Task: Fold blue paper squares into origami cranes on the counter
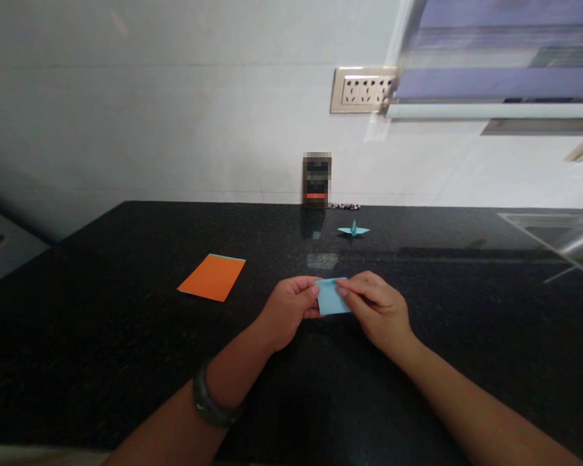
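Left fingers (311, 292), right fingers (360, 287) pinch light-blue paper (332, 302); orange sheet (212, 278) left; folded bird (354, 230) beyond.

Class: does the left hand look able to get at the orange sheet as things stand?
Probably yes: nothing visible stands between the left hand and the orange sheet, though it would likely need to release the blue paper first.

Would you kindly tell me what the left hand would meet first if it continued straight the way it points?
Beyond the light blue paper it holds, the left hand would probably meet the right hand first, though depth is hard to judge here.
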Tool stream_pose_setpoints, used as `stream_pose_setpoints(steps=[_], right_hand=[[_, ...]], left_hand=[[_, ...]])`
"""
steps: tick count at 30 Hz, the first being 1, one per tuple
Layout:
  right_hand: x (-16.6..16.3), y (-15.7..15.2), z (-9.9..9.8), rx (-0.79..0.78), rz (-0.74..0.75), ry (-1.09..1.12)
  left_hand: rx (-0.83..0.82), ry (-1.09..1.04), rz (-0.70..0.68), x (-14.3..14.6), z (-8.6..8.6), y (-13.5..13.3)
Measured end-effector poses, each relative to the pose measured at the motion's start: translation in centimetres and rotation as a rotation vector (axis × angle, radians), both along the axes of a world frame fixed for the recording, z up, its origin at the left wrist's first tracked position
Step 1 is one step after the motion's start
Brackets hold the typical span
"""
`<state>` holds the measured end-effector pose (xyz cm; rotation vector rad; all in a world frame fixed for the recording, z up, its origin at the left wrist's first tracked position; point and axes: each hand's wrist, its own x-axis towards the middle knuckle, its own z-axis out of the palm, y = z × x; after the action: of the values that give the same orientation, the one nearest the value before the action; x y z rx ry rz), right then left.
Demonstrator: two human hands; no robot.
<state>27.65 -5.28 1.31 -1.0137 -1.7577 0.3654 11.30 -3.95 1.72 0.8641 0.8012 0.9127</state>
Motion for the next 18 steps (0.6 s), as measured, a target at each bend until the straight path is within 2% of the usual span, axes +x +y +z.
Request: stream_pose_setpoints(steps=[5,9,18], right_hand=[[1.2,0.4,0.1,0.063,0.178,-0.179],[2.1,0.7,0.1,0.038,0.278,-0.304],[2.4,0.9,0.0,-0.066,0.377,-0.330]], left_hand=[[-0.069,-0.013,-0.020,-0.3,0.1,0.2],[-0.100,-0.009,-0.023,-0.2,0.3,0.2],[-0.163,-0.034,-0.036,-0.3,0.3,0.3]])
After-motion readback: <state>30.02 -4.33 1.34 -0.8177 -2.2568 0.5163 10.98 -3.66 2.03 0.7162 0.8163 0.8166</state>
